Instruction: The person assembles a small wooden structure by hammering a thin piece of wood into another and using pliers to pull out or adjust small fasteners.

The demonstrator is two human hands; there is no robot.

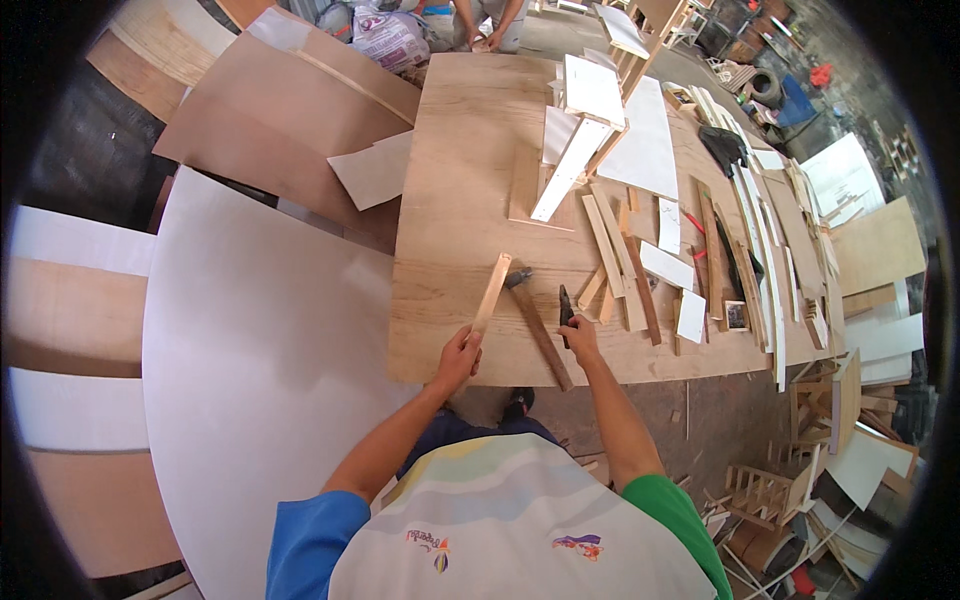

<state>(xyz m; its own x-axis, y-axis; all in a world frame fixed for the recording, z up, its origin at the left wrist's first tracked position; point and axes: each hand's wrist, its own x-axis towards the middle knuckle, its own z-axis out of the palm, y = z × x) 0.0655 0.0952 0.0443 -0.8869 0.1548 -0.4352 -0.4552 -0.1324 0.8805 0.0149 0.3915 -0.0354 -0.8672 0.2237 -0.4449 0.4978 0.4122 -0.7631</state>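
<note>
My left hand (460,357) is closed around the lower end of a short, pale wooden strip (491,292), which points up and away over the plywood table (450,215). In my right hand (579,336) is a pair of dark pliers (566,306), jaws pointing away from me. Between my hands a hammer (541,335) lies on the tabletop, its head far and its wooden handle reaching the near edge. Beyond it stands a white-topped wooden frame (585,130) with a slanting white leg.
Wooden strips (610,235) and white offcuts (667,266) lie to the right on the table. A large white sheet (270,310) is at my left. Another person's hands (485,42) show at the far edge. Scrap wood (765,490) is piled on the floor at right.
</note>
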